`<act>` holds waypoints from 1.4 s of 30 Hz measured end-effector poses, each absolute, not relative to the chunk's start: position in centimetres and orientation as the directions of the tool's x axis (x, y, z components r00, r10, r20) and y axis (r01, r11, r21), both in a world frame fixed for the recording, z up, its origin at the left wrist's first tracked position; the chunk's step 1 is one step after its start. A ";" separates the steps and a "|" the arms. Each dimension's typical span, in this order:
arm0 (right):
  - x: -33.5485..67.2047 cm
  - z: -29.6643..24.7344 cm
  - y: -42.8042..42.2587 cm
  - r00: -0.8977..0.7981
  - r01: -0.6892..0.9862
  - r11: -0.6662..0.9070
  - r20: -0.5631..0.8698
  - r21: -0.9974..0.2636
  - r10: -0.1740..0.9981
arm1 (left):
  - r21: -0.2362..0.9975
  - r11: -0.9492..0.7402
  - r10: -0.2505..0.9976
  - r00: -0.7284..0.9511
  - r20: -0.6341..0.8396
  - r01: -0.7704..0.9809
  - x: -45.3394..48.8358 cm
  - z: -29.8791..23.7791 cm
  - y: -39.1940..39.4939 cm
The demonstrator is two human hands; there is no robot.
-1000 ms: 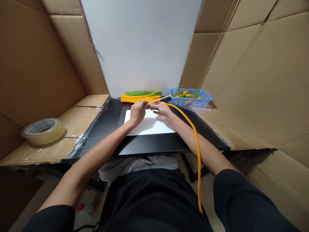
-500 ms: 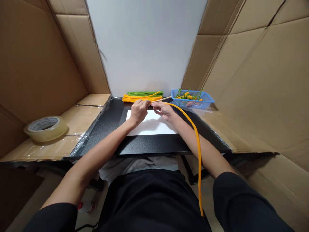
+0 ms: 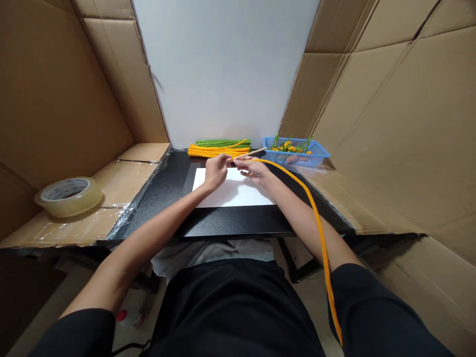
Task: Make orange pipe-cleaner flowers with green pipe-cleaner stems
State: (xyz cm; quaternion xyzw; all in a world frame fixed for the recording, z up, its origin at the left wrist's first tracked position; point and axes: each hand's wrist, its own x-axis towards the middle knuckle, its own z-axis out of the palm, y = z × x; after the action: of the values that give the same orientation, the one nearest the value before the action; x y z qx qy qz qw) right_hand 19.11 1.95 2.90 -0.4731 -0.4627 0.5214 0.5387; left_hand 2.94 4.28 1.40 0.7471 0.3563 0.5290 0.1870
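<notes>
My left hand (image 3: 216, 171) is closed, pinching one end of a thin wooden stick (image 3: 256, 151) above a white sheet (image 3: 238, 193). The stick points up and to the right. Close beside it, my right hand (image 3: 255, 169) pinches an orange pipe cleaner (image 3: 305, 186) where it meets the stick. A small bit of orange shows between the two hands, partly hidden by the fingers. From there the long pipe cleaner arcs over my right forearm and hangs down past the table edge.
Behind my hands lie bundles of orange pipe cleaners (image 3: 208, 150) and green pipe cleaners (image 3: 223, 143). A blue basket (image 3: 316, 159) at the back right holds small orange and green flower-like pieces. A tape roll (image 3: 69, 197) rests on cardboard at left. Cardboard walls (image 3: 409, 129) flank the black table (image 3: 230, 224).
The hanging part of the pipe cleaner has swung to the right, toward my right sleeve. My left fingers have shifted on the stick; both hands stay in about the same place.
</notes>
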 end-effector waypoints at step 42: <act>18.4 2.1 2.5 0.122 -0.296 0.129 0.097 -0.947 0.988 | 0.146 -0.715 0.492 0.344 0.799 0.683 2.2 2.1 3.9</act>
State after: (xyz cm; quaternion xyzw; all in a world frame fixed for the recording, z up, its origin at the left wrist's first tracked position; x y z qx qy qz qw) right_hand 18.43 2.53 2.11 -0.4137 -0.4183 0.5139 0.6243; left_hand 2.23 3.86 2.14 0.8128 0.3616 0.4438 -0.1075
